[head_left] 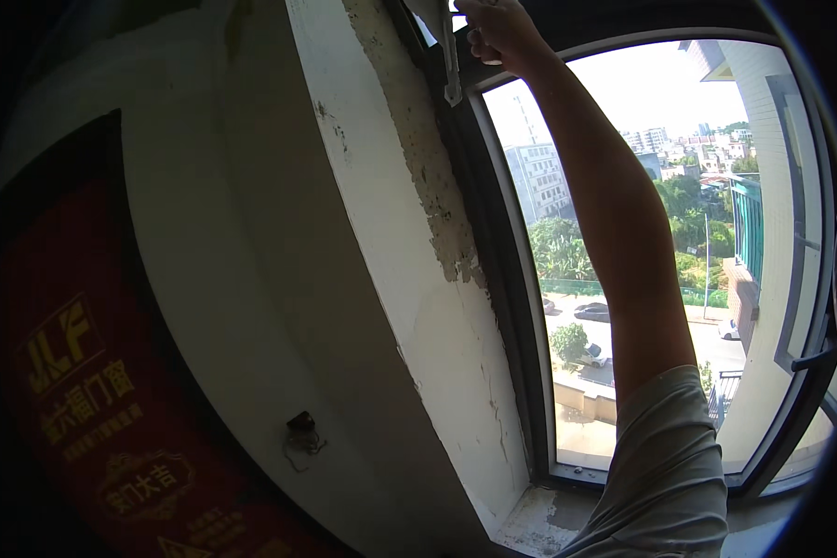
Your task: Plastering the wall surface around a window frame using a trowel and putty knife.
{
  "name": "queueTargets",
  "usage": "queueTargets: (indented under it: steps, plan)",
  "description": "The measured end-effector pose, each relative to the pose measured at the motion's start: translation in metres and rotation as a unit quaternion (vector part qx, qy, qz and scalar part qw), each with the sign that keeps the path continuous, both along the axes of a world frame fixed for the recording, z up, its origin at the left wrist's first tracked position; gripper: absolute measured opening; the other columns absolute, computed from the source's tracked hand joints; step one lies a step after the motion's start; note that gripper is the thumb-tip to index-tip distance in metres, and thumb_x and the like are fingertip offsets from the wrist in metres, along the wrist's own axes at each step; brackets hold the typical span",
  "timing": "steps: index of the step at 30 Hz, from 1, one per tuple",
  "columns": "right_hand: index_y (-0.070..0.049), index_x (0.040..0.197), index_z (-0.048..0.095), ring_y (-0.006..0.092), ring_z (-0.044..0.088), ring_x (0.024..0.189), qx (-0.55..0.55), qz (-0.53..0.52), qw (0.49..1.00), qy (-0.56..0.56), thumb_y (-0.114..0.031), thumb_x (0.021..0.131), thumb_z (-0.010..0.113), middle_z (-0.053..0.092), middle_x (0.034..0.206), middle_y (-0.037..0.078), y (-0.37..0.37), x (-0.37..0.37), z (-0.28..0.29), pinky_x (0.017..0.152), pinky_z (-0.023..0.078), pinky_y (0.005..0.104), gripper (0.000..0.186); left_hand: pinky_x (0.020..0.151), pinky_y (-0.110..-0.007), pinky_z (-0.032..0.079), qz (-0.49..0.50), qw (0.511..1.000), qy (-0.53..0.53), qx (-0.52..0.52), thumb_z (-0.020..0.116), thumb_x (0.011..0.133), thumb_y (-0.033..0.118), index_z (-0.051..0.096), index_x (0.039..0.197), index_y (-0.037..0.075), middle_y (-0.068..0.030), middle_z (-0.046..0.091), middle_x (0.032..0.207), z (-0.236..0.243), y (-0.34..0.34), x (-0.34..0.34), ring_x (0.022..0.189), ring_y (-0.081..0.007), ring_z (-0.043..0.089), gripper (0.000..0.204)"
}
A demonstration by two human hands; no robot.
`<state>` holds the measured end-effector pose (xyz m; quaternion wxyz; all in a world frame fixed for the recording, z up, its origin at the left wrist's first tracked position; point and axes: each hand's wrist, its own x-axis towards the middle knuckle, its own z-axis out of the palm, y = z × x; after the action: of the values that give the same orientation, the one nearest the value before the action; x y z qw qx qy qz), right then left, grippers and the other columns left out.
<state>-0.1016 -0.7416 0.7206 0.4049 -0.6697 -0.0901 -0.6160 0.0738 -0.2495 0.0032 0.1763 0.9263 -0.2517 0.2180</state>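
My right hand [504,35] is raised to the top of the view, by the upper corner of a dark window frame [507,279]. Its fingers are curled in, and part of it is cut off by the upper edge. Just left of the fingers hangs a pale, narrow strip [451,70] with a ragged lower end. Whether the hand grips this strip or something else, I cannot tell. The bare forearm crosses in front of the window glass [567,270], with a grey-green sleeve [665,465] below it. My left hand is out of view.
Left of the frame runs a white plastered reveal [418,316] with flaked, bare patches. A sill [539,523] lies at the bottom. Wires poke from a dark wall box [301,424]. A red printed panel [56,270] fills the left. A window handle [814,360] juts at right.
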Motion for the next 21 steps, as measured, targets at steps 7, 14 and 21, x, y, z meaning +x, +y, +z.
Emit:
queueTargets:
  steps: [7, 14, 21]
  plan:
    - [-0.003, 0.145, 0.043, 0.0264, 0.065, 0.09, 0.041, -0.002, 0.999, 0.012, -0.018, 0.098, 0.058, 0.068, 0.103, 0.016, 0.036, 0.007, -0.037, 0.074, 0.053, 0.0377, 0.052, 0.064, -0.036, 0.051, 0.003, 0.996, 0.084, -0.012, 0.061, 0.097, 0.032, 0.067, 0.094, 0.009, -0.0091, 0.068, 0.083, -0.001, 0.004, -0.006, 0.07, -0.0255, 0.064, 0.024]
    - [-0.002, 0.114, 0.056, 0.0151, 0.05, 0.046, -0.14, -0.131, 0.972, -0.136, -0.023, 0.093, 0.068, 0.061, 0.069, 0.005, 0.029, 0.054, -0.021, 0.046, 0.042, 0.0315, 0.032, 0.064, -0.036, 0.051, 0.001, 0.99, 0.138, -0.03, 0.062, 0.097, 0.032, 0.067, 0.091, 0.009, -0.0089, 0.068, 0.081, 0.022, 0.005, -0.001, 0.069, -0.0246, 0.064, 0.024]
    - [-0.001, 0.111, 0.059, 0.0216, 0.056, 0.059, -0.199, -0.309, 0.915, -0.168, -0.019, 0.092, 0.065, 0.065, 0.079, 0.01, 0.069, 0.077, 0.017, 0.057, 0.047, 0.037, 0.027, 0.065, -0.036, 0.051, 0.02, 0.974, 0.217, -0.053, 0.062, 0.097, 0.032, 0.066, 0.088, 0.008, -0.0087, 0.067, 0.078, 0.034, 0.013, -0.004, 0.069, -0.0237, 0.063, 0.025]
